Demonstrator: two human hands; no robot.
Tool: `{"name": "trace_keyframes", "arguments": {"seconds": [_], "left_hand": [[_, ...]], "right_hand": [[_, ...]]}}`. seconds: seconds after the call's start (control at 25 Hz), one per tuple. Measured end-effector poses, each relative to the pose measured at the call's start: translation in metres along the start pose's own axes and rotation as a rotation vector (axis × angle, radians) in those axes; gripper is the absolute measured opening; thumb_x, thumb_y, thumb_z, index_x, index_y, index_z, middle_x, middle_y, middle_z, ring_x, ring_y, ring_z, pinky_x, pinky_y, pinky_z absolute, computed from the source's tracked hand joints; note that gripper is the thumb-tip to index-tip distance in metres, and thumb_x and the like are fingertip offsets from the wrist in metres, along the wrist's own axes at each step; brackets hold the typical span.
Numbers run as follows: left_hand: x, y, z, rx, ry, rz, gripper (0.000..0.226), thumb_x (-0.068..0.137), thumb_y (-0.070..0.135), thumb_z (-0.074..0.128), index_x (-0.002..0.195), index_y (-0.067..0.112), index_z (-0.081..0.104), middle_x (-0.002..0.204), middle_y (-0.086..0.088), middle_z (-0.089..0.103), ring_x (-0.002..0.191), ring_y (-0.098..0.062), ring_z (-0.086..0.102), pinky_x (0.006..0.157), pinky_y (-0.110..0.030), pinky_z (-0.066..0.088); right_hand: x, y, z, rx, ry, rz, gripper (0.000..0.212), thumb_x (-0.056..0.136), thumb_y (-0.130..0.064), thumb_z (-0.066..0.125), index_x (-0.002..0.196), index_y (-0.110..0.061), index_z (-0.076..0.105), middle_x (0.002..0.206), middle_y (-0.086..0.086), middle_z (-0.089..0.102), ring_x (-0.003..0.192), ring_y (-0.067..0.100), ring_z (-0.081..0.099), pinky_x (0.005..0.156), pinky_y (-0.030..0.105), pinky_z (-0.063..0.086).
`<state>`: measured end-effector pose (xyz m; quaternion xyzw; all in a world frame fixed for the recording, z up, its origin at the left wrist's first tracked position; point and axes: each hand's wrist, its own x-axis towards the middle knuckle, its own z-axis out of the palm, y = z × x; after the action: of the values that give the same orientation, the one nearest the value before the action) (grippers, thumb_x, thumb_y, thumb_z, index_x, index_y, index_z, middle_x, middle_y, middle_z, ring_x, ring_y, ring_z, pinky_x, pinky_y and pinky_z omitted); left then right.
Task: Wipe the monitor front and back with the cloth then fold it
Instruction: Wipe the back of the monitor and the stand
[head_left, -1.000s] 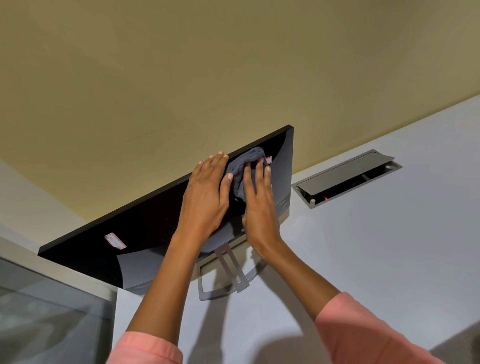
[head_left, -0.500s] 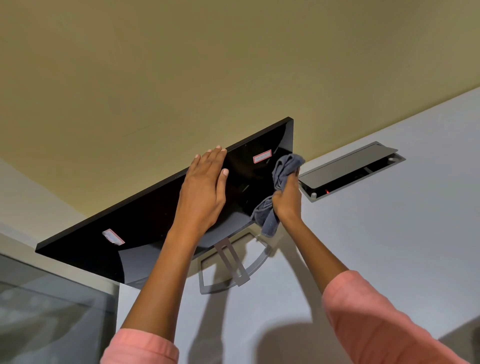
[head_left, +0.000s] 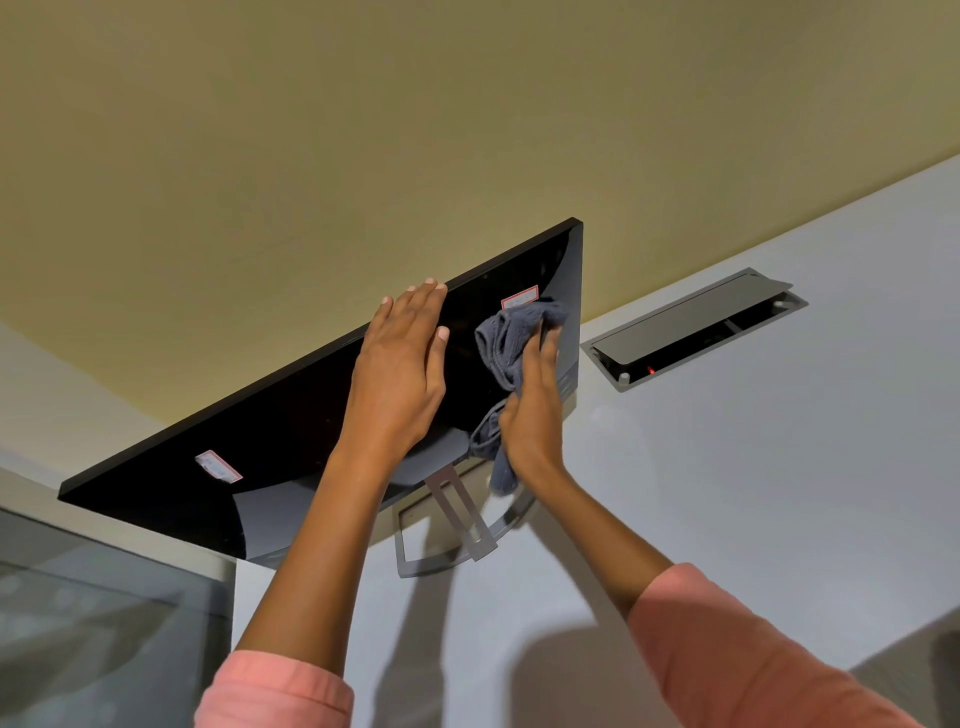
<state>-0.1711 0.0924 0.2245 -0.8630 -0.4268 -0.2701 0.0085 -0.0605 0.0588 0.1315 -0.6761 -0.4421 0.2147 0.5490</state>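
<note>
A black monitor (head_left: 280, 447) stands on a grey stand (head_left: 457, 525) on a white desk (head_left: 753, 493); its glossy back with two red-and-white stickers faces me. My left hand (head_left: 400, 374) lies flat on the panel near its top edge, fingers together. My right hand (head_left: 535, 410) presses a crumpled grey cloth (head_left: 511, 338) against the panel's right part, just below one sticker. A tail of the cloth hangs below my palm.
A grey cable hatch (head_left: 696, 327) with its lid raised is set into the desk right of the monitor, a red light inside it. A beige wall (head_left: 363, 130) rises behind the desk. A glass partition (head_left: 93, 623) borders the desk at lower left.
My right hand, which had swung with the cloth to the monitor's right edge, has come back onto the panel and moved up toward the sticker. My left hand has stayed flat on the panel.
</note>
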Motion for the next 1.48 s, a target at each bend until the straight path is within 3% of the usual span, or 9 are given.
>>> {"name": "trace_keyframes", "arguments": {"seconds": [0.16, 0.36, 0.56, 0.84, 1.0, 1.08, 1.16, 1.32, 1.48], "left_hand": [[0.000, -0.001, 0.001, -0.004, 0.002, 0.002, 0.044, 0.100, 0.018, 0.037, 0.143, 0.012, 0.036, 0.149, -0.005, 0.036, 0.140, -0.014, 0.028, 0.116, -0.021, 0.005], [-0.002, -0.001, 0.003, 0.009, 0.014, 0.004, 0.045, 0.098, 0.014, 0.039, 0.144, 0.012, 0.036, 0.149, -0.005, 0.036, 0.140, -0.015, 0.028, 0.118, -0.026, 0.008], [-0.002, -0.002, 0.005, 0.027, 0.022, 0.012, 0.047, 0.098, 0.012, 0.041, 0.144, 0.012, 0.034, 0.150, -0.005, 0.035, 0.140, -0.014, 0.026, 0.117, -0.023, 0.006], [-0.003, -0.003, 0.005, 0.048, 0.026, 0.019, 0.049, 0.096, 0.008, 0.041, 0.145, 0.013, 0.033, 0.151, -0.005, 0.033, 0.141, -0.014, 0.026, 0.116, -0.023, 0.005], [-0.002, -0.006, 0.003, 0.077, 0.004, 0.041, 0.052, 0.095, 0.005, 0.041, 0.146, 0.013, 0.031, 0.151, -0.005, 0.032, 0.141, -0.015, 0.024, 0.116, -0.022, 0.003], [-0.004, -0.009, 0.000, 0.114, -0.021, 0.082, 0.053, 0.096, 0.004, 0.041, 0.147, 0.011, 0.028, 0.153, -0.006, 0.028, 0.142, -0.016, 0.021, 0.117, -0.024, 0.003], [-0.009, -0.012, -0.002, 0.165, -0.035, 0.109, 0.052, 0.098, 0.007, 0.038, 0.147, 0.008, 0.024, 0.154, -0.009, 0.024, 0.144, -0.018, 0.017, 0.118, -0.028, 0.004], [-0.030, -0.026, -0.011, 0.261, -0.021, 0.058, 0.051, 0.099, 0.015, 0.032, 0.148, 0.005, 0.020, 0.155, -0.012, 0.020, 0.144, -0.021, 0.013, 0.119, -0.034, 0.005], [-0.046, -0.036, -0.020, 0.270, 0.003, -0.005, 0.051, 0.099, 0.011, 0.038, 0.147, 0.005, 0.022, 0.154, -0.013, 0.024, 0.144, -0.023, 0.018, 0.119, -0.036, 0.007]], "right_hand": [[0.029, 0.017, -0.016, 0.005, 0.041, 0.120, 0.076, 0.090, 0.009, 0.043, 0.151, -0.022, 0.009, 0.159, -0.003, 0.004, 0.136, 0.023, 0.035, 0.096, 0.021, 0.040], [0.030, 0.052, -0.020, 0.014, -0.109, 0.397, 0.069, 0.095, -0.002, 0.044, 0.150, -0.021, 0.007, 0.149, 0.014, 0.036, 0.128, 0.037, 0.044, 0.103, 0.041, 0.038], [-0.016, 0.053, 0.001, 0.007, -0.247, 0.373, 0.070, 0.095, -0.005, 0.046, 0.151, -0.018, 0.005, 0.146, 0.014, 0.039, 0.125, 0.034, 0.048, 0.100, 0.038, 0.041], [-0.050, 0.013, 0.016, -0.025, -0.215, 0.045, 0.076, 0.092, 0.008, 0.042, 0.149, -0.022, 0.002, 0.158, -0.004, -0.010, 0.133, 0.007, 0.028, 0.085, -0.012, 0.019], [-0.018, 0.008, -0.002, -0.052, -0.080, -0.046, 0.085, 0.087, 0.017, 0.040, 0.145, -0.029, -0.002, 0.158, -0.004, -0.010, 0.143, 0.011, 0.011, 0.096, -0.005, 0.010], [-0.008, 0.011, -0.013, -0.010, -0.060, -0.021, 0.078, 0.089, 0.016, 0.039, 0.150, -0.021, 0.005, 0.158, -0.004, -0.006, 0.138, 0.004, 0.022, 0.090, -0.010, 0.025], [-0.006, 0.020, -0.020, 0.068, -0.085, 0.030, 0.074, 0.091, 0.016, 0.037, 0.151, -0.015, 0.006, 0.157, -0.005, 0.001, 0.123, 0.001, 0.036, 0.080, 0.009, 0.039], [-0.025, 0.065, -0.002, -0.134, -0.202, -0.051, 0.071, 0.098, 0.002, 0.035, 0.151, -0.027, -0.003, 0.158, -0.004, 0.012, 0.106, 0.025, 0.055, 0.074, 0.020, 0.052], [-0.046, 0.094, 0.006, -0.630, -0.421, -0.342, 0.065, 0.094, -0.048, 0.042, 0.147, -0.044, 0.005, 0.159, -0.001, 0.004, 0.143, 0.026, 0.021, 0.113, 0.045, 0.027]]}}
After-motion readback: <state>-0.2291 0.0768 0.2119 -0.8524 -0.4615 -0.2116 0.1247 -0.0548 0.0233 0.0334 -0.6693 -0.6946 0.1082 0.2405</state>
